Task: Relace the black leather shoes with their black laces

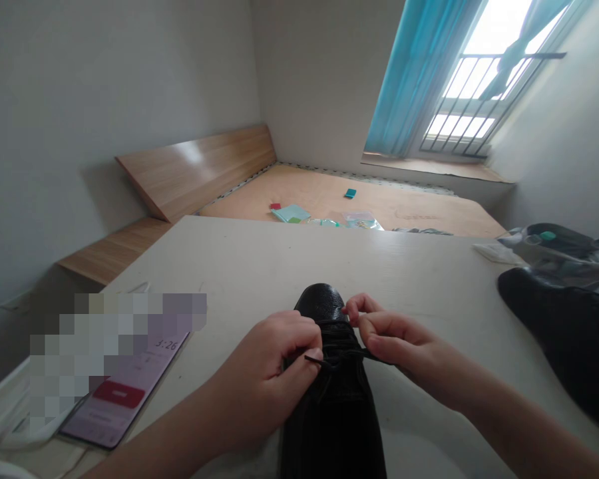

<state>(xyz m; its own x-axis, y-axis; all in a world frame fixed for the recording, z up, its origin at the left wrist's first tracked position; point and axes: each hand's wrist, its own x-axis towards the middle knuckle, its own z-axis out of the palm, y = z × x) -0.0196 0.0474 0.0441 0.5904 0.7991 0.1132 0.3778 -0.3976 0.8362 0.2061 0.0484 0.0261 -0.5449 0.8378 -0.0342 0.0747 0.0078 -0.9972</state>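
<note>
A black leather shoe (333, 426) stands on the white table in front of me, its toe pointing away. Dark laces (337, 342) cross its upper part. On the left side of the shoe, my left hand (284, 366) is closed, with a lace tip sticking out by the thumb. To the right, my right hand (392, 336) pinches a lace that runs from the eyelets, its fingers bent beside the toe. The far ends of the laces are partly hidden by my fingers.
Another black shoe (564, 339) lies at the table's right edge, near a clear plastic bag (574, 249). A lit phone (130, 392) rests at left beside a blurred-out area. Beyond the white table (239, 259) is a bed (319, 183) with small packets on it.
</note>
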